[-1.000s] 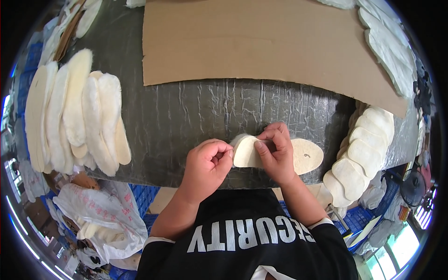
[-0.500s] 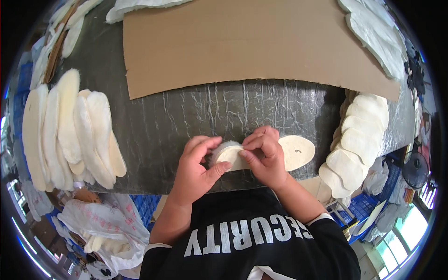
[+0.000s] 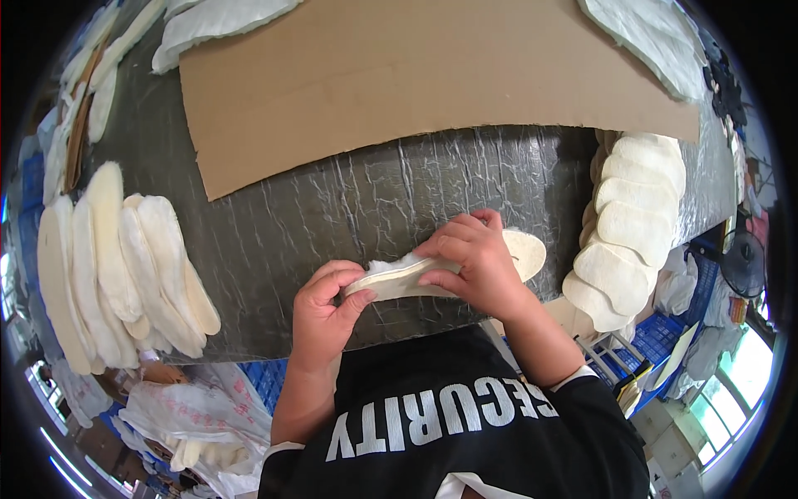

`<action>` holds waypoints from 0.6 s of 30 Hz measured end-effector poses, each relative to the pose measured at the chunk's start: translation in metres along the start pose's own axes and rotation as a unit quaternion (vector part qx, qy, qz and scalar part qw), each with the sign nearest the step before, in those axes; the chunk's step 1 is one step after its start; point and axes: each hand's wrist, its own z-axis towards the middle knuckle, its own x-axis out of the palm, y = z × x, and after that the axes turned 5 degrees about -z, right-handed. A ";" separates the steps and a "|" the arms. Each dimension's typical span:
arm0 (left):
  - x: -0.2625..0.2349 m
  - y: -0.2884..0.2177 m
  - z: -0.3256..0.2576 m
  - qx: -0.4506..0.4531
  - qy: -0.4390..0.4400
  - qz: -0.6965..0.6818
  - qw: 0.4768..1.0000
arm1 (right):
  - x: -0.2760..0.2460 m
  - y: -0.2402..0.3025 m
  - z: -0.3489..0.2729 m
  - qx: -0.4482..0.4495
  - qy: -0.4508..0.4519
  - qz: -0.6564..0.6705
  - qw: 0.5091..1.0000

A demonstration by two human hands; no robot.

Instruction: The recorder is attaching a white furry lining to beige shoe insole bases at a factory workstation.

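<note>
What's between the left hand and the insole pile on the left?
Head view: only dark tabletop, bare from the insole pile across to the left hand, which pinches one end of an insole.

Cardbd. sheet (image 3: 432, 75), 12 o'c.; dk. fan (image 3: 742, 266), 3 o'c.; blue crate (image 3: 659, 337), 4 o'c.; wht. bag (image 3: 179, 407), 8 o'c.

The left hand (image 3: 322, 319) pinches the left end of a pale, fleece-edged insole (image 3: 397, 287), while the right hand (image 3: 479, 261) grips it farther right, over the dark table (image 3: 266, 258). Fleecy insoles (image 3: 110, 249) lie left, overlapping pale pieces (image 3: 633, 224) right, a cardboard sheet (image 3: 432, 75) on the far side.
</note>
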 end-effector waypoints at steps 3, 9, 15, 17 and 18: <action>0.001 -0.001 0.000 -0.011 -0.004 -0.027 1.000 | 0.001 0.004 0.004 -0.005 0.013 -0.003 1.000; 0.006 -0.012 -0.002 -0.099 -0.057 -0.069 0.991 | 0.010 0.004 0.007 0.018 0.043 0.090 0.995; 0.002 -0.035 0.004 0.085 0.020 -0.125 0.988 | 0.002 0.000 0.012 0.321 0.207 0.369 0.847; 0.002 -0.058 0.003 0.287 0.049 0.315 0.903 | 0.011 -0.004 0.007 0.366 0.214 0.477 0.770; 0.007 -0.063 0.000 0.298 0.067 0.323 0.896 | 0.014 -0.003 0.005 0.400 0.226 0.574 0.678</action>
